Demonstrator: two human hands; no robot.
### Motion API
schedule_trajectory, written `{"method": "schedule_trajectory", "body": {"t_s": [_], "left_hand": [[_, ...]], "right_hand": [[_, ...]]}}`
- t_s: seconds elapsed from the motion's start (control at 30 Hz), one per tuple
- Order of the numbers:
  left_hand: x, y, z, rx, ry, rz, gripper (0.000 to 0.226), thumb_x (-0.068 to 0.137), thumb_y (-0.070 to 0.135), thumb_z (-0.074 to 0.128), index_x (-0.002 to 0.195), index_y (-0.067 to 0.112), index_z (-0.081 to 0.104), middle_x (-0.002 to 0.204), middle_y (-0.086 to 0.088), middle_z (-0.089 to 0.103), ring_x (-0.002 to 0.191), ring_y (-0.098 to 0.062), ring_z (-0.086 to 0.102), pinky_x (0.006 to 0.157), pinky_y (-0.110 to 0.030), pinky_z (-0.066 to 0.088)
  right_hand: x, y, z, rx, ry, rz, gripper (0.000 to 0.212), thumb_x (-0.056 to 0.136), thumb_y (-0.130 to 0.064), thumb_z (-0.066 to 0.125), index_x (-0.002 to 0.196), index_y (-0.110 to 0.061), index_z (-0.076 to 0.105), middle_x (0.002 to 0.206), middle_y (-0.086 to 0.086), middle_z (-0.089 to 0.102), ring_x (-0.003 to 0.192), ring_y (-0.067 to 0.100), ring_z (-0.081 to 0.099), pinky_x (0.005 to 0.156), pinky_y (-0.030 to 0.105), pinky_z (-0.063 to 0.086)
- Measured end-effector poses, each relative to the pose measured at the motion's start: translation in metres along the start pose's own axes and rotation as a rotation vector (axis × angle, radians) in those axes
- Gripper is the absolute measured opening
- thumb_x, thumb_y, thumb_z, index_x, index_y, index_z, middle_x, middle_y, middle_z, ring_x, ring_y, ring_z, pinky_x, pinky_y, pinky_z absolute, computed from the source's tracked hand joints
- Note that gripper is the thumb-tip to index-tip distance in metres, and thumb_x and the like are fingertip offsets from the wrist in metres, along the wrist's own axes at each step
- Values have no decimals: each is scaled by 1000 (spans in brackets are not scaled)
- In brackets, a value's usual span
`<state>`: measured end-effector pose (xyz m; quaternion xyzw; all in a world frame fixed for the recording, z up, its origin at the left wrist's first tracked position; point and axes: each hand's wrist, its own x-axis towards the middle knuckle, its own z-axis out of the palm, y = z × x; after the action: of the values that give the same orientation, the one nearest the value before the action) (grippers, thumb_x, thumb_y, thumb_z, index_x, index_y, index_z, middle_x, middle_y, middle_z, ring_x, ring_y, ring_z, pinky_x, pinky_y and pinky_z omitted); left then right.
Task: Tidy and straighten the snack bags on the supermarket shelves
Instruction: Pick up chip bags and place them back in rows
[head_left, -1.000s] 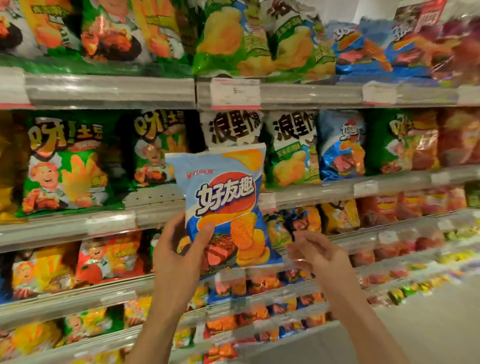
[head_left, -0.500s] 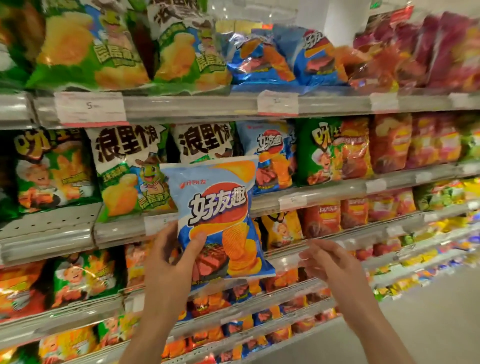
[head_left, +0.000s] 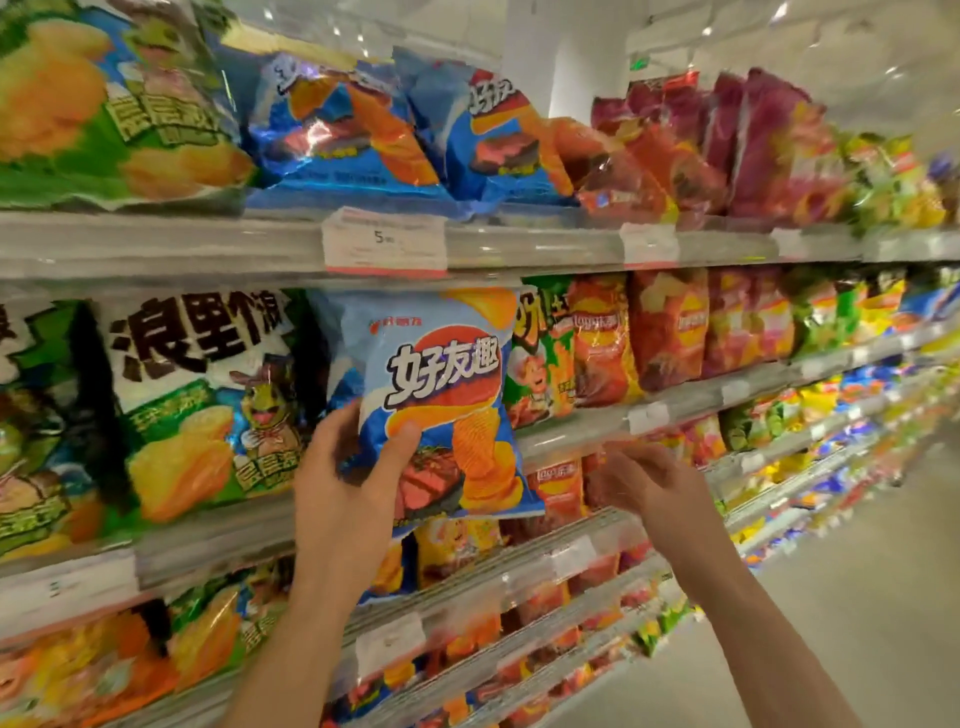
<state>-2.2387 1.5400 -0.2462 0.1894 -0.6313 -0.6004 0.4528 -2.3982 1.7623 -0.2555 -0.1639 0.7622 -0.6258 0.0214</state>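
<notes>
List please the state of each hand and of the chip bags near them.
left hand: grips the blue bag at its lower left
blue bag: upright, held in front of the second shelf
right hand: free, fingers loosely curled, holds nothing
white-green bag: stands on the shelf, leaning
upper blue bags: slumped, tilted
</notes>
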Motion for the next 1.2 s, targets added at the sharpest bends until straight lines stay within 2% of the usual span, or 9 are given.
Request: {"method": "schedule_trajectory", "body": {"t_s": [0.17, 0.27, 0.47, 0.57, 0.67, 0.83, 0.93, 1.07, 1.2], "left_hand": [[17, -3, 16, 65, 38, 23, 50, 85, 31, 77, 131, 24, 61, 120, 15, 67, 105, 13, 60, 76, 0, 47], [23, -5, 21, 100, 90, 28, 44, 85, 29, 76, 127, 26, 61, 114, 16, 67, 95, 16, 61, 71, 0, 46], [19, -3, 35, 181, 211, 44, 42, 84, 35, 72, 125, 29, 61, 111, 17, 67, 93, 16, 62, 71, -2, 47], [15, -1, 44, 207, 260, 37, 45, 83, 40, 71, 126, 29, 61, 111, 17, 69, 95, 10, 64, 71, -6, 50], [11, 1, 52, 227, 304, 34, 39, 86, 38, 70, 123, 32, 61, 108, 19, 69, 94, 9, 65, 73, -11, 53], [6, 1, 57, 219, 378, 19, 46, 79, 46, 70, 121, 29, 65, 111, 5, 74, 101, -14, 71, 85, -36, 58], [3, 5, 60, 230, 393, 11, 46, 80, 46, 67, 121, 27, 65, 110, 7, 73, 96, -7, 71, 83, -30, 58], [-2, 7, 58, 247, 400, 11, 24, 87, 40, 68, 111, 40, 64, 108, 14, 73, 97, -5, 71, 82, -30, 57], [-5, 7, 58, 247, 425, 9, 20, 93, 31, 67, 113, 31, 65, 111, 8, 73, 98, -10, 72, 82, -29, 55]], "right_hand": [[59, -2, -3, -61, -30, -78, 23, 90, -48, 69, 104, -31, 72, 100, -3, 78, 99, 16, 73, 94, 47, 57], [93, -13, 4, -70, -95, -120, 21, 96, -43, 65, 113, -31, 68, 109, -7, 73, 107, 13, 67, 89, 31, 53], [138, -13, 28, -72, -256, -185, 9, 99, -33, 64, 92, -31, 69, 85, -16, 74, 74, -8, 66, 69, 17, 48], [146, -7, 34, -82, -298, -236, 25, 98, -41, 64, 86, -20, 68, 74, -3, 70, 61, 1, 61, 57, 13, 44], [153, 3, 37, -109, -287, -276, 49, 90, -66, 60, 79, -19, 64, 71, 7, 63, 76, 24, 59, 68, 35, 46], [159, 7, 41, -53, -365, -208, 58, 84, -66, 67, 121, -22, 62, 101, -7, 74, 91, 11, 70, 77, 33, 54], [157, 1, 40, -4, -372, -174, 65, 81, -60, 76, 126, -20, 50, 105, -5, 72, 92, 9, 71, 84, 37, 58], [163, -11, 30, 88, -422, -154, 61, 84, -41, 81, 126, -19, 43, 101, -9, 64, 76, -4, 69, 58, 16, 52], [173, -17, 17, 64, -457, -191, 65, 83, -53, 77, 134, -24, 52, 109, -13, 68, 93, -1, 65, 65, 17, 48]]}}
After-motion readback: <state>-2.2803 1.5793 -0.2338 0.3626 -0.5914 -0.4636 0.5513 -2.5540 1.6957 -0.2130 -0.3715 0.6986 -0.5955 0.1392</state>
